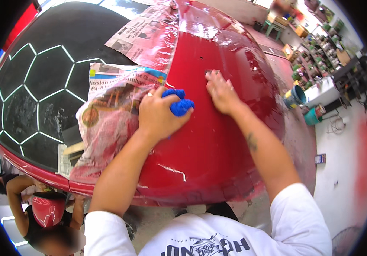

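Note:
A glossy red car panel [226, 145] spreads out in front of me. My left hand [160, 113] grips a bunched blue cloth [182, 107] at the panel's left side, beside masking newspaper [106, 126]. On the red paint to the right, my right hand [224, 94] lies with its fingers stretched forward. A small pale patch shows at its fingertips; I cannot tell whether it is an object or a reflection. More newspaper [143, 36] covers the panel's far left edge. A small dark spot sits on the paint beyond my right hand.
Left of the paper is dark glass [17, 106] with white hexagon lines. Another person wearing a red cap [48, 210] is at the lower left. Shelves of small containers [326, 47], a dark bucket [295, 96] and a green bucket [311, 116] stand at the right.

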A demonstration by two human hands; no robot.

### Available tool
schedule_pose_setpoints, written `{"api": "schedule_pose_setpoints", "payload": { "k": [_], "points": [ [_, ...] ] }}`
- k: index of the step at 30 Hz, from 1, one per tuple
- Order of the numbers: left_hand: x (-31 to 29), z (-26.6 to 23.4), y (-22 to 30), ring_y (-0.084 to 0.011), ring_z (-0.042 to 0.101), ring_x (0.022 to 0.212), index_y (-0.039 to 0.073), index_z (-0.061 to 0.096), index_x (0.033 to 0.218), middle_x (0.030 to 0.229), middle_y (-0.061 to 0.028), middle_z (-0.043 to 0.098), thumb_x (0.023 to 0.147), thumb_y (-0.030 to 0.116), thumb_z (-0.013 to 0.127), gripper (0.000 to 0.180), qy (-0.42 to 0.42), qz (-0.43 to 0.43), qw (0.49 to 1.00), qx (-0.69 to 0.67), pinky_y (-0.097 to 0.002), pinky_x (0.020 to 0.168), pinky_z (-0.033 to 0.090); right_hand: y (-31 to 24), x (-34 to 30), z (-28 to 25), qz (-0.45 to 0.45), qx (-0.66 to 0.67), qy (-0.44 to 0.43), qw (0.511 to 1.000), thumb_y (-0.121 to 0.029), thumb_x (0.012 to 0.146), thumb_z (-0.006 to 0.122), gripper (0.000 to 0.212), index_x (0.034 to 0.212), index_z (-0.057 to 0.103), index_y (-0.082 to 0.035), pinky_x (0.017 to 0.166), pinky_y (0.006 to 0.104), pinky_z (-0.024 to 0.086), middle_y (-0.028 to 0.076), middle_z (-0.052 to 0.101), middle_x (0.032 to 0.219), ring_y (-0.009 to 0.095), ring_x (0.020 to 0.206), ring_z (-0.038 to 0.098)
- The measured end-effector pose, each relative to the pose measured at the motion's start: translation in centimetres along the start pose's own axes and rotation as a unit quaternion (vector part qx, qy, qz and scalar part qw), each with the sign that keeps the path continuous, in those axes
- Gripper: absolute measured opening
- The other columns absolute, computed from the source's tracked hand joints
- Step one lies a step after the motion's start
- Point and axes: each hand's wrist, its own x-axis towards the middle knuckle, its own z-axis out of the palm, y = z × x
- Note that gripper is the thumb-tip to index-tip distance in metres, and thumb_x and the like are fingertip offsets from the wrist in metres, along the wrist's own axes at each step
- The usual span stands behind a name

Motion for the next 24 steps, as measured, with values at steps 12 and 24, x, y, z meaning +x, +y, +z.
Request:
{"api": "schedule_pose_setpoints", "payload": {
  "k": [12,24],
  "points": [
    [-0.5,0.1,0.2,-0.0396,0.073,0.111,0.013,0.088,0.113,0.122,-0.0171,0.074,0.082,0.06,0.085,0.056,0.004,-0.05,0.998,0.03,-0.0518,0.101,0.058,-15.9,-31.5,-4.0,0.029,0.038,-0.075,0.996,-0.03,0.118,0.047,0.057,0.169,0.042,-0.004,0.134,0.0615,0.022,0.024,0.034,0.178,0.043,0.167,0.027],
    [0.3,0.7,0.0,-0.0392,0.073,0.101,0.014,0.086,0.099,0.109,-0.0169,0.075,0.077,0.047,0.092,0.04,-0.005,-0.012,1.0,-0.001,-0.0509,0.091,0.058,-0.8,-1.5,-0.4,0.067,-0.026,-0.027,0.997,-0.044,0.12,0.034,0.063,0.172,0.037,-0.008,0.134,0.0655,0.019,0.021,0.027,0.182,0.039,0.17,0.021]
  ]
}}
